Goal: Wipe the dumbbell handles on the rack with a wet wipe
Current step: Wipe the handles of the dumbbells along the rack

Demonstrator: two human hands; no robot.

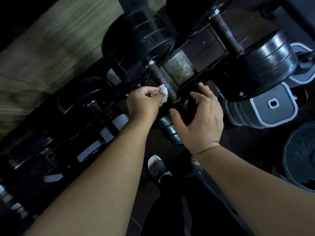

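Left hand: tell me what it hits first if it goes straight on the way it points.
The rusty knurled metal dumbbell handle: the left hand pinches a crumpled white wet wipe right beside it; contact unclear.

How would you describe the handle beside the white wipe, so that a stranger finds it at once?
Look at the black rack of dumbbells, at the dumbbell in the middle of the picture. Its handle is a short bar with a fine cross-hatched grip. Unlike the rusty handle at upper right, it has the wipe, held by the left hand, against its lower end.
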